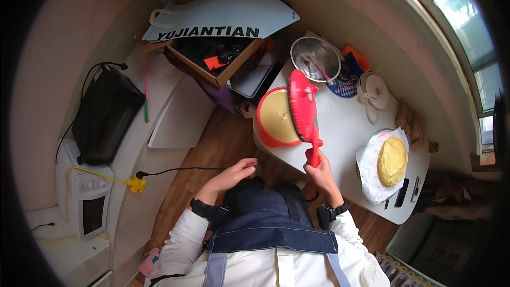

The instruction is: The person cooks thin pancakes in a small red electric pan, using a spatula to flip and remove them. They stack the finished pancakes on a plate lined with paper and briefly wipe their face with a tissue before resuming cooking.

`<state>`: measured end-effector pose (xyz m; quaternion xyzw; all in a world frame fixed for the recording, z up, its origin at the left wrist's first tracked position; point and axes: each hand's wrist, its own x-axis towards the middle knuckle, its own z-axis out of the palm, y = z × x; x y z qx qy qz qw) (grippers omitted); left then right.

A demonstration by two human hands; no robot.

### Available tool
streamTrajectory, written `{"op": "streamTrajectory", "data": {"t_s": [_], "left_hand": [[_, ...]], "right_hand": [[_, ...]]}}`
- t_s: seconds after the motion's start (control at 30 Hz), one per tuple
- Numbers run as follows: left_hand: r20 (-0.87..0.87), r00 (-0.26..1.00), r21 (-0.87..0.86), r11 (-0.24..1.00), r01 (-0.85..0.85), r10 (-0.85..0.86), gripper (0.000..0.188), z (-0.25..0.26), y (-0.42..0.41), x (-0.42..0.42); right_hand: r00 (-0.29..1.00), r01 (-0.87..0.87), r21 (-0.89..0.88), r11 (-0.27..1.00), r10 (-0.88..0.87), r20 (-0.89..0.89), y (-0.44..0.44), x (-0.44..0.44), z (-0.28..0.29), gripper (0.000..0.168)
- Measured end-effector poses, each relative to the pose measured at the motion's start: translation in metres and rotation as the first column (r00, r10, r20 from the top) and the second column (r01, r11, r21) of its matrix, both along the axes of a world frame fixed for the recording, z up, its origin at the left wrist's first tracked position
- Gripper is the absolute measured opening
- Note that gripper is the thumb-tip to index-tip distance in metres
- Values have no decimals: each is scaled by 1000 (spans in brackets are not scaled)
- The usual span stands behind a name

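My right hand (320,169) is closed round the handle of a red electric crepe maker (305,105), which is tilted on edge above the white table. Below and left of its plate, a red dish (261,127) of pale yellow batter (277,115) stands at the table's left end, partly hidden by the plate. My left hand (235,173) is held in front of my apron, its fingers extended and close together, holding nothing. At the table's right part, a stack of yellow crepes (392,160) lies on white paper (368,167).
Behind the crepe maker stand a metal mixing bowl (324,57) with a pink-handled utensil and a roll of white tape (373,89). A phone (401,192) lies by the right edge. An open cardboard box (223,77) is at the back; a black cord (183,169) runs left to a yellow power adapter (136,184).
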<state>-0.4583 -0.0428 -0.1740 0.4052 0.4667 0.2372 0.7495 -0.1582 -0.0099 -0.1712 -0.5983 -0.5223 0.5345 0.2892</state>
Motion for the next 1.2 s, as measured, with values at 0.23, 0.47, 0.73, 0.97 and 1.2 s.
{"op": "streamTrajectory", "data": {"t_s": [0.23,0.47,0.73,0.97,1.2], "left_hand": [[369,911,158,979,132,-182,58,43,61,118],[389,909,248,967,55,-151,54,78,67,147],[302,895,209,938,275,-330,48,100,74,154],[191,912,100,932,350,-363,53,107,67,155],[233,899,286,910,301,-370,44,111,67,173]], "right_hand": [[488,-198,-263,944,-138,-862,1,0,69,28],[36,-328,-238,914,-240,-970,-11,-8,62,26],[-425,-512,93,854,-158,-891,-15,-14,35,7],[158,-411,-93,907,-29,-987,-17,7,51,22],[629,-580,37,813,477,-614,-23,52,80,48]]}}
